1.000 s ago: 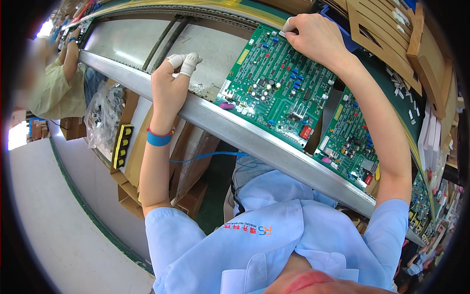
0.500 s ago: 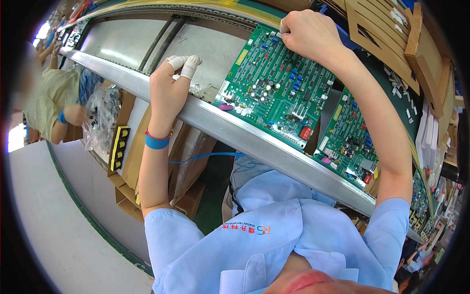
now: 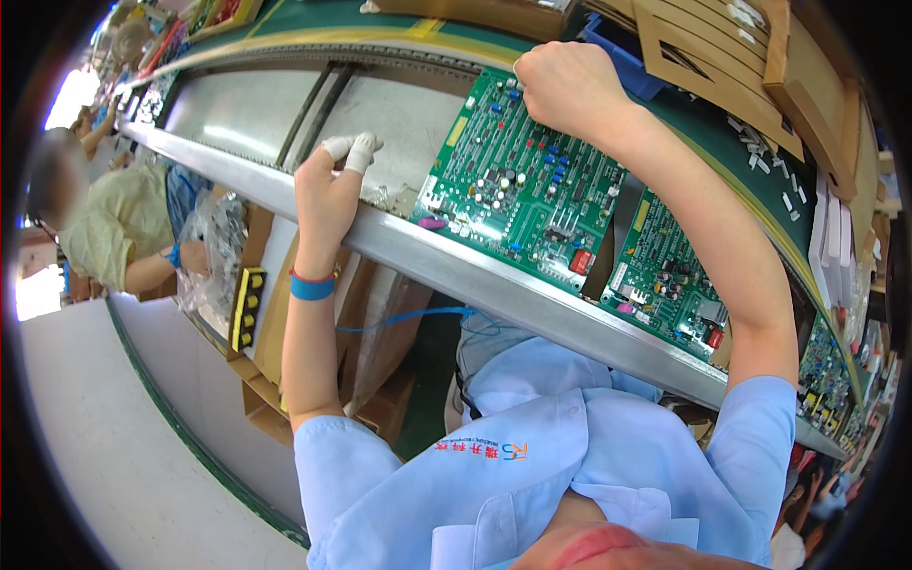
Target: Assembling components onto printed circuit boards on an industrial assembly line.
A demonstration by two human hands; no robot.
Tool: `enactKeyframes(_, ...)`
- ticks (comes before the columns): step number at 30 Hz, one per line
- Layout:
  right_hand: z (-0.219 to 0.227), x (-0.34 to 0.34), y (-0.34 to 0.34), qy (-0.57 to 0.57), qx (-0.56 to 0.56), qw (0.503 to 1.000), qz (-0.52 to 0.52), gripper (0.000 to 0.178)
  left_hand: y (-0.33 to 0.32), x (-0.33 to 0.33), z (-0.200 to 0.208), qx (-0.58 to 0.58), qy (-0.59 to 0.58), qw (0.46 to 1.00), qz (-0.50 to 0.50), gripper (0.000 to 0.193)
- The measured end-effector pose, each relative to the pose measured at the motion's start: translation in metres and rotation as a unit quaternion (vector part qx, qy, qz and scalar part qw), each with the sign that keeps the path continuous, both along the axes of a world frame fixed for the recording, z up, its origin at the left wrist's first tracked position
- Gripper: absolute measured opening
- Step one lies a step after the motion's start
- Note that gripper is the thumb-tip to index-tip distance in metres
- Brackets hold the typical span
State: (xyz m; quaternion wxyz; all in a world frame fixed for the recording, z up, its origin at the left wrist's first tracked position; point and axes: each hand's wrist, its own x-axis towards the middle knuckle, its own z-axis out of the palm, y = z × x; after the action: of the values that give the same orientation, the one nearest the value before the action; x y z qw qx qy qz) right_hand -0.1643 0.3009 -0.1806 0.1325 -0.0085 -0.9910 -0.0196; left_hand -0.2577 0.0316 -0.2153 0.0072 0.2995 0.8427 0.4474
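My right hand (image 3: 574,87) is curled into a loose fist over the far edge of a large green circuit board (image 3: 518,195). Its fingertips are hidden, so what they hold cannot be seen. The board carries white, blue and red parts and lies on the rails of a conveyor. My left hand (image 3: 328,185) hovers over the near metal rail (image 3: 427,258), left of the board. White finger cots cover its thumb and a finger, which are drawn together; anything between them is too small to name. A blue wrist strap (image 3: 313,288) circles that wrist.
A second green circuit board (image 3: 665,275) sits to the right, partly behind my right forearm. Beyond the conveyor are cardboard pieces (image 3: 703,66), a blue bin (image 3: 622,57) and scattered white connectors (image 3: 760,157). At left, a co-worker's hand (image 3: 195,258) is at a clear plastic bag (image 3: 214,228).
The view has shifted slightly. My right hand has moved a little left along the board's far edge. My left finger and thumb have come closer together. The co-worker's hand has moved toward the plastic bag.
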Motion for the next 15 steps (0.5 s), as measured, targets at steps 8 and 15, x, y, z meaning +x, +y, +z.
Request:
enactKeyframes(8, -0.003, 0.027, 0.01, 0.004, -0.001, 1.0, 0.005, 0.007, 0.003, -0.016, 0.001, 0.048, -0.09, 0.995, -0.012, 0.022)
enactKeyframes(15, 0.005, 0.065, 0.026, -0.044, -0.018, 0.998, -0.038, 0.009, 0.144, -0.036, 0.082, 0.002, 0.2, 0.969, -0.142, 0.027)
